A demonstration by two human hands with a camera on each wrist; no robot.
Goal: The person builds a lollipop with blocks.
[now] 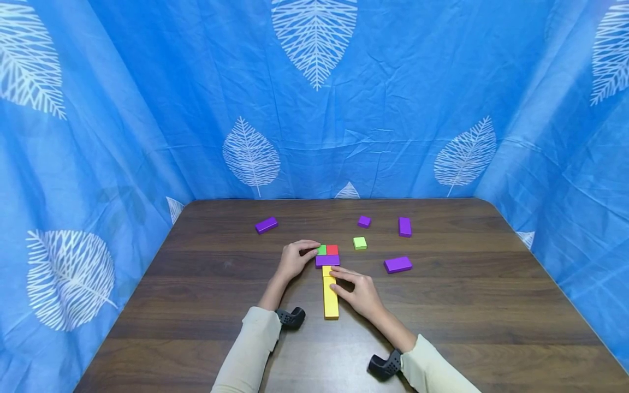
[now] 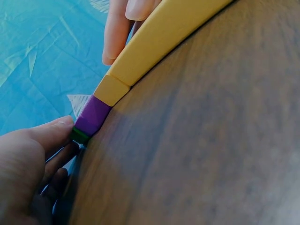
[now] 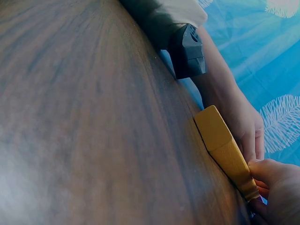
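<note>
A green block (image 1: 321,250) and a red block (image 1: 332,250) lie side by side against the far edge of a purple block (image 1: 327,261). Below that, a small yellow block (image 1: 328,271) meets a long yellow block (image 1: 331,297), forming one line toward me. My left hand (image 1: 293,258) has thumb and index fingertips at the green block's left side; the left wrist view shows the thumb (image 2: 58,129) extended beside it. From the right, my right hand (image 1: 362,293) reaches its extended index finger to the small yellow block, its thumb along the long one's side.
Loose on the wooden table (image 1: 196,305) are a light green block (image 1: 360,243), a small purple block (image 1: 364,221), and longer purple blocks at far left (image 1: 266,225), far right (image 1: 404,227) and right (image 1: 398,265). A blue leaf-patterned curtain (image 1: 393,98) hangs behind.
</note>
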